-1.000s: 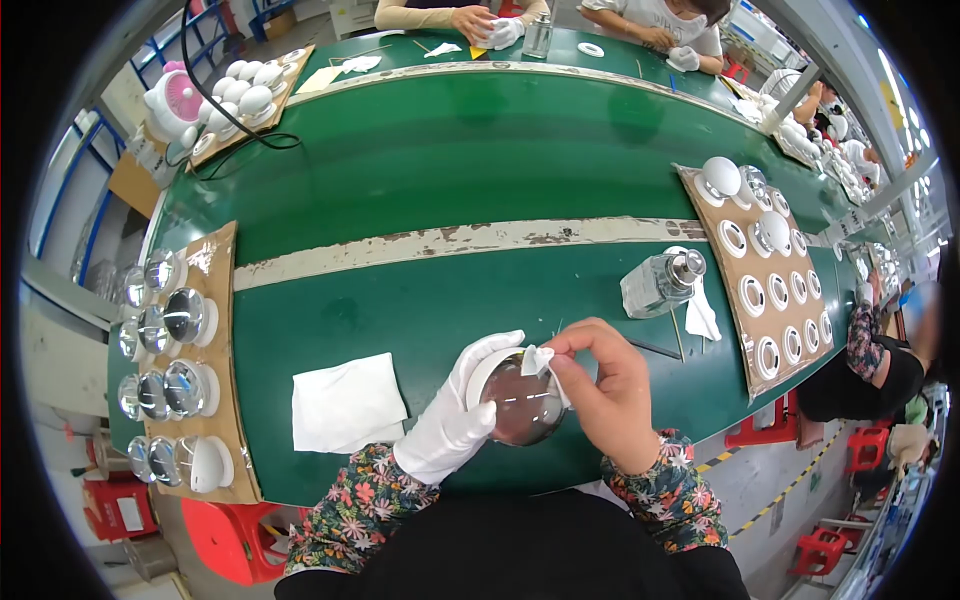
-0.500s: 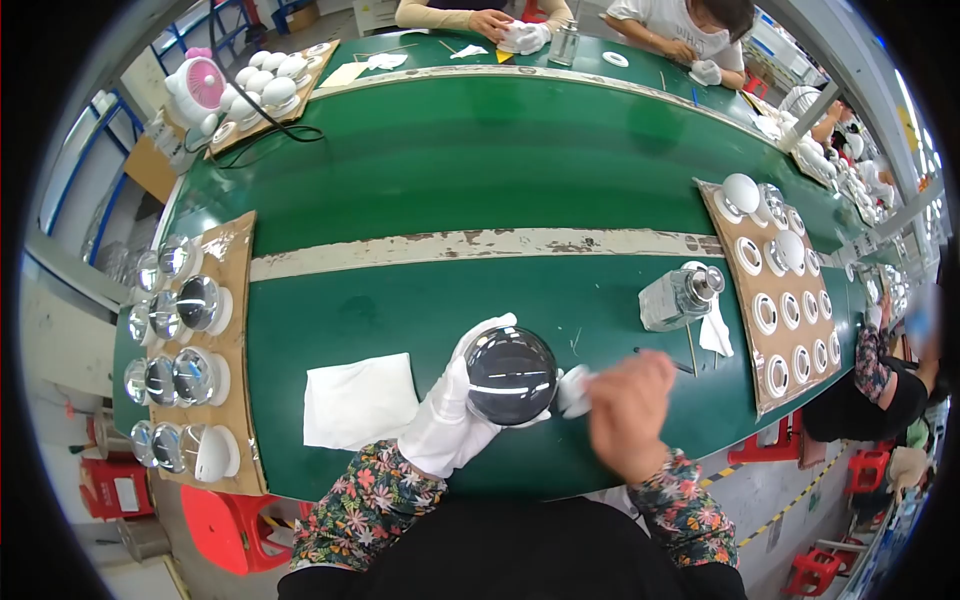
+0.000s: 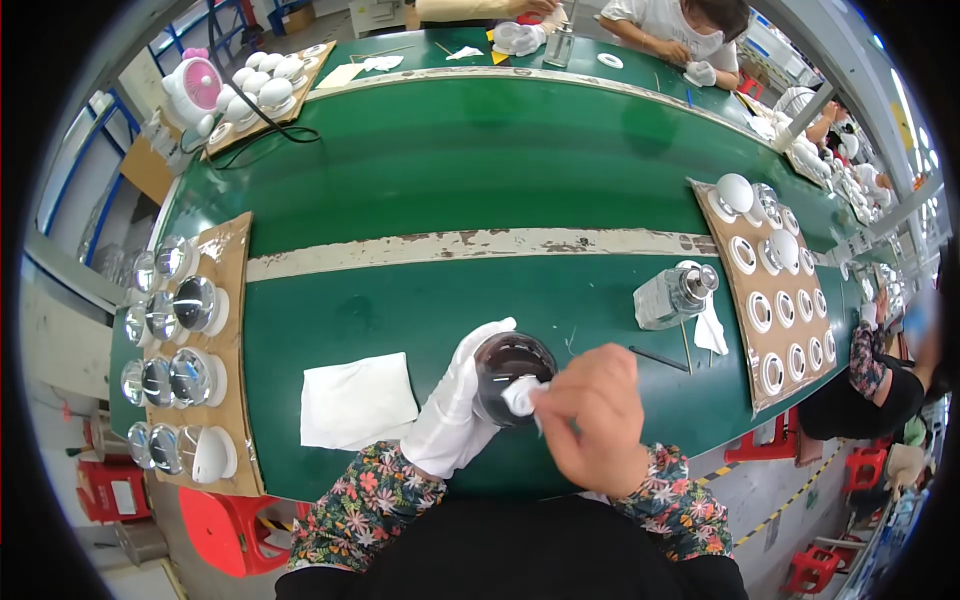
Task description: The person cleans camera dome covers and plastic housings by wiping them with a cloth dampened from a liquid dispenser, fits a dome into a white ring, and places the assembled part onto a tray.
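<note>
Head view, left hand: white-gloved left hand (image 3: pixel 452 412) cupped around the side of a dark glossy dome (image 3: pixel 505 360), gripping it.
Head view, right hand: bare right hand (image 3: pixel 588 412), thumb and fingers pinched together on a small white wipe (image 3: pixel 521 396), which lies against the dome's front.
Dome's place: above the near edge of the green table (image 3: pixel 320 315), in front of the person's body, between the hands.
Folded cloth: white square (image 3: pixel 358 402) flat on the table, beside the left glove.
Bottle: clear bottle with a metal top (image 3: pixel 668 300), standing beyond the right hand; a dark thin rod (image 3: pixel 658 358) lies nearer.
Left cardboard: brown sheet (image 3: pixel 236 280) carrying rows of mirrored domes (image 3: pixel 194 302) on white bases.
Right cardboard: brown sheet (image 3: pixel 763 281) with white rings (image 3: pixel 763 373) and two white globes (image 3: pixel 734 193).
Across the table: another person's gloved hand (image 3: pixel 700 73).
</note>
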`<state>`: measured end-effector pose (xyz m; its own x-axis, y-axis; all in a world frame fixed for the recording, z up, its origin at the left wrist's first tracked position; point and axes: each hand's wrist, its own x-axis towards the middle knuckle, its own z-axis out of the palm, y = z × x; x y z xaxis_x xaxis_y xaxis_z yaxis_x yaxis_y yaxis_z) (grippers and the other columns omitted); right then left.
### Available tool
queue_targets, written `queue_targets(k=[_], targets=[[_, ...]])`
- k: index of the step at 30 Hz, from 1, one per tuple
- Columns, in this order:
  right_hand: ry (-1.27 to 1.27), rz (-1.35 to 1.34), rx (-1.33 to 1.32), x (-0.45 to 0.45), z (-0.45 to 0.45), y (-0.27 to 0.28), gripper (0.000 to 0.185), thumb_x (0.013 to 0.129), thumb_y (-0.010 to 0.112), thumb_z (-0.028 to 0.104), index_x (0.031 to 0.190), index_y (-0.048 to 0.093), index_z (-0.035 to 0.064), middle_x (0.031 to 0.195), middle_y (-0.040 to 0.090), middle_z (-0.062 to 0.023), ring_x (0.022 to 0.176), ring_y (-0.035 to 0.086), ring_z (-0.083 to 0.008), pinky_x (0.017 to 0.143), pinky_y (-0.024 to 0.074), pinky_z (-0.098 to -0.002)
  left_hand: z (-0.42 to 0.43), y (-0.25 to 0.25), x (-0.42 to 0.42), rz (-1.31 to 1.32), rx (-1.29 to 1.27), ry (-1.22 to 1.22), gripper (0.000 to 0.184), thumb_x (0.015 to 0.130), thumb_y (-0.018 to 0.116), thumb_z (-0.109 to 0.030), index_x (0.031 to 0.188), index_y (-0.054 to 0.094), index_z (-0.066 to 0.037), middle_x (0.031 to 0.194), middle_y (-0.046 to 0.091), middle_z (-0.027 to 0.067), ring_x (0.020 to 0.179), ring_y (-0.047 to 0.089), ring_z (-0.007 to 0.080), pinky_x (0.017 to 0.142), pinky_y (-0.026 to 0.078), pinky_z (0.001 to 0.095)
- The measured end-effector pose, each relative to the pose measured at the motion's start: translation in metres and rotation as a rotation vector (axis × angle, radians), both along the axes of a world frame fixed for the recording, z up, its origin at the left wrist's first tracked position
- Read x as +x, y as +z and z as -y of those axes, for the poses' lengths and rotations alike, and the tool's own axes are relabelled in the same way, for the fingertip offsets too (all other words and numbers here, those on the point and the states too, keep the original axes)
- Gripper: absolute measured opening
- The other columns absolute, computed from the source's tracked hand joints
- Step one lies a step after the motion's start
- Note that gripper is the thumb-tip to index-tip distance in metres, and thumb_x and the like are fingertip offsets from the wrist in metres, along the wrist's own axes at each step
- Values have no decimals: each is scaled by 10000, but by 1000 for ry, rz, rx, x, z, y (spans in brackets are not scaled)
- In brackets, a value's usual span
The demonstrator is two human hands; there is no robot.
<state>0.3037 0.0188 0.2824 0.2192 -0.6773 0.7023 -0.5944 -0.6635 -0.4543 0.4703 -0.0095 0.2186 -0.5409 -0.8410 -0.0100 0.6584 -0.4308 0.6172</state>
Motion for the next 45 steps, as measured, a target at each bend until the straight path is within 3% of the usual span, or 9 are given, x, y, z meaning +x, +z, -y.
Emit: queue_targets(k=[14, 21, 24, 28, 29, 34, 37, 43, 45], targets=[[-56, -155, -118, 6, -9, 1, 244, 637, 706, 21, 872, 684, 83, 824, 619, -8, 774, 594, -206, 772, 388, -371, 0, 7, -1, 155, -20, 91, 756, 907, 586, -554, 1446, 321, -95, 1339, 511, 156, 1187, 552, 268, 1024, 467, 419], [-11, -185, -101, 7, -14, -6, 223, 644, 716, 41, 859, 693, 96, 854, 638, 1, 813, 598, -190, 849, 397, -394, 1, 7, 2, 206, -41, 107, 762, 883, 640, -529, 1443, 320, -124, 1311, 523, 147, 1175, 567, 279, 990, 495, 434], [-17, -133, -104, -2, -12, -2, 212, 648, 709, 38, 849, 685, 103, 846, 633, 10, 822, 594, -194, 855, 402, -399, 0, 9, 2, 170, -66, 109, 800, 867, 661, -532, 1450, 310, -111, 1308, 525, 145, 1171, 572, 284, 987, 497, 435], [-79, 120, 131, -19, 0, 5, 177, 718, 673, -26, 863, 676, 75, 817, 618, -31, 817, 584, -237, 840, 425, -412, 2, 7, 3, 194, -169, 76, 915, 789, 731, -570, 1451, 317, -94, 1310, 524, 146, 1214, 544, 266, 1031, 459, 419], [-57, 225, 227, -21, 2, 0, 140, 760, 661, -37, 875, 667, 43, 825, 628, -63, 816, 584, -247, 831, 438, -382, 0, 10, 3, 135, -108, 78, 902, 768, 803, -461, 1423, 370, -19, 1341, 500, 79, 1229, 496, 170, 1062, 381, 335], [-58, 465, 600, -14, 11, 0, 106, 809, 670, -5, 915, 676, 2, 856, 655, -82, 827, 592, -198, 778, 458, -313, -1, -7, 4, 380, -379, 139, 837, 873, 578, -628, 1418, 358, -34, 1405, 437, 109, 1277, 458, 201, 1089, 355, 355], [-48, 426, 644, -14, 14, 5, 89, 814, 667, -4, 902, 684, -1, 844, 659, -83, 816, 593, -194, 769, 458, -314, -7, 11, 2, 330, -214, 81, 956, 800, 569, -720, 1440, 304, -62, 1404, 443, 115, 1282, 464, 201, 1085, 386, 373], [-23, 277, 617, -12, 21, 16, 54, 786, 677, 8, 838, 691, 17, 779, 648, -69, 770, 588, -211, 767, 434, -322, -9, 11, -4, 342, -273, 141, 605, 989, 469, -519, 1370, 436, -50, 1340, 475, 90, 1235, 480, 164, 1089, 347, 331], [-17, 193, 535, -9, 23, 16, 51, 767, 681, 18, 815, 692, 33, 757, 639, -59, 755, 583, -221, 786, 420, -331, -8, 14, -4, 374, -187, 113, 607, 1002, 479, -461, 1387, 391, 1, 1327, 497, 98, 1249, 471, 168, 1095, 326, 314]])
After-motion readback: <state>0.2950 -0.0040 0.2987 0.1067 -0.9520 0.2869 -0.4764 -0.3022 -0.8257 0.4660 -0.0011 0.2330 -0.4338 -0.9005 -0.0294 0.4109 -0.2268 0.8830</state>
